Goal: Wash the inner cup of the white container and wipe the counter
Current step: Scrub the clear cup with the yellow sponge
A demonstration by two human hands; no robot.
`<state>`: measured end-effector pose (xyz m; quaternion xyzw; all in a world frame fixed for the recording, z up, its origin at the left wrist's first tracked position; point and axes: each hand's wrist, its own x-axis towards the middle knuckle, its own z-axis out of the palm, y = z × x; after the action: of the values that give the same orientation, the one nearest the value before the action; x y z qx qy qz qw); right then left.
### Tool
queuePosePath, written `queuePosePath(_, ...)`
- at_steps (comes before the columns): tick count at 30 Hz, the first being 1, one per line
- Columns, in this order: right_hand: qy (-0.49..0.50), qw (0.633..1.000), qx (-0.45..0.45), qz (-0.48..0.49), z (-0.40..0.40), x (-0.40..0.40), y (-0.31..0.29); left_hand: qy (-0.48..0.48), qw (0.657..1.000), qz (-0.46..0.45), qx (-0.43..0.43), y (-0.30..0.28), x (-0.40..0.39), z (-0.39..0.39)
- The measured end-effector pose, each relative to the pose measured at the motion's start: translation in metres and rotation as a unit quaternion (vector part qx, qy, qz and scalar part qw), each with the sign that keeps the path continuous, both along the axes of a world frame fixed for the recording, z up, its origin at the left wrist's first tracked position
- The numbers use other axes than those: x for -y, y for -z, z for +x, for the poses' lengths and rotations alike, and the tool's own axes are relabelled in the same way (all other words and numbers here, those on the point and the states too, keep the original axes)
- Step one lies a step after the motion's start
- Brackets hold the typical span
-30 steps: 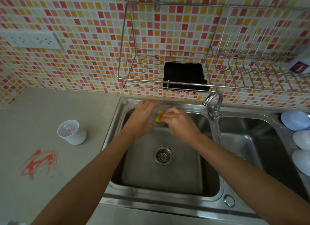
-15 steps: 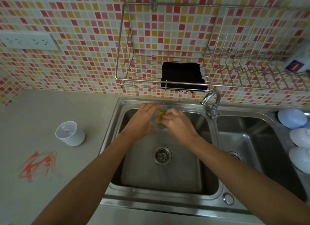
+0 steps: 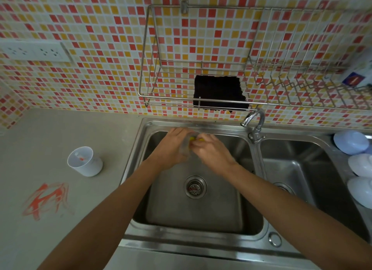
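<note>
Head view: left hand [image 3: 171,148] fingers grip clear plastic inner cup [image 3: 186,148]; right hand [image 3: 213,152] fingers pinch yellow sponge [image 3: 193,138] over steel sink [image 3: 193,207].

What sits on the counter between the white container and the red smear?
Nothing: in the head view, bare counter separates the white container from the red smear nearer the camera.

Two hands [image 3: 193,148], one white container [image 3: 85,161], two sink basins [image 3: 201,215], three pale bowls [image 3: 351,142].
</note>
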<state>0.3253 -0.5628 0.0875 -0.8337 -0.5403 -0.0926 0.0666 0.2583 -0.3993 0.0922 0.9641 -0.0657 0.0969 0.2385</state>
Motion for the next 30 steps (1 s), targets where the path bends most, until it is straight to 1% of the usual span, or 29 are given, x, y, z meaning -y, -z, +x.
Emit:
queuePosePath(1,0.005,1.000,0.009,0.010,-0.001,0.000,-0.002,0.002,1.000,-0.009,0.002,-0.003,0.000,0.002)
queuePosePath(2,0.000,1.000,-0.003,0.021,-0.002,0.001,-0.002,0.007,1.000,-0.015,0.000,-0.005,-0.002,0.002)
queuePosePath(5,-0.032,0.995,-0.083,0.047,-0.004,0.008,-0.001,-0.001,0.999,-0.028,-0.020,-0.004,-0.012,-0.001)
queuePosePath(7,-0.053,0.992,-0.100,0.057,-0.006,0.014,-0.003,-0.006,0.999,-0.034,-0.029,-0.002,-0.017,-0.004)
queuePosePath(10,-0.073,0.993,-0.049,0.078,-0.007,0.016,0.002,-0.005,0.997,-0.046,-0.059,-0.004,-0.017,-0.001)
queuePosePath(14,-0.034,0.993,0.002,0.112,-0.004,0.012,0.010,-0.043,0.992,-0.087,-0.081,-0.005,-0.010,0.002)
queuePosePath(17,-0.017,0.993,0.013,0.119,-0.006,0.010,0.011,-0.087,0.989,-0.114,-0.045,-0.001,0.000,-0.001)
queuePosePath(20,-0.011,0.992,0.001,0.127,-0.009,0.006,0.013,-0.157,0.985,-0.072,0.011,0.013,0.005,-0.004)
queuePosePath(21,-0.007,0.992,-0.011,0.127,-0.011,0.006,0.013,-0.173,0.983,-0.057,0.018,0.017,0.005,-0.005)
queuePosePath(22,0.003,0.990,-0.044,0.134,-0.013,0.005,0.012,-0.180,0.982,-0.049,0.017,0.020,0.004,-0.006)
queuePosePath(23,0.019,0.983,-0.112,0.144,-0.015,0.004,0.011,-0.176,0.983,-0.042,0.021,0.021,0.002,-0.007)
queuePosePath(24,0.046,0.966,-0.201,0.158,-0.017,0.004,0.005,-0.166,0.985,-0.041,0.025,0.021,0.000,-0.007)
queuePosePath(25,0.073,0.937,-0.296,0.171,-0.018,0.004,0.001,-0.153,0.987,-0.045,0.030,0.021,-0.003,-0.007)
queuePosePath(26,0.090,0.907,-0.370,0.177,-0.017,0.003,-0.001,-0.141,0.988,-0.052,0.032,0.020,-0.006,-0.007)
queuePosePath(27,0.094,0.889,-0.412,0.177,-0.015,0.003,-0.001,-0.128,0.990,-0.054,0.031,0.019,-0.009,-0.007)
queuePosePath(28,0.086,0.892,-0.413,0.165,-0.012,0.003,0.000,-0.115,0.992,-0.047,0.026,0.018,-0.011,-0.006)
queuePosePath(29,0.065,0.906,-0.390,0.153,-0.010,0.003,0.001,-0.102,0.994,-0.034,0.022,0.018,-0.012,-0.006)
queuePosePath(30,0.035,0.935,-0.330,0.129,-0.007,0.004,0.003,-0.090,0.995,-0.025,0.016,0.017,-0.011,-0.006)
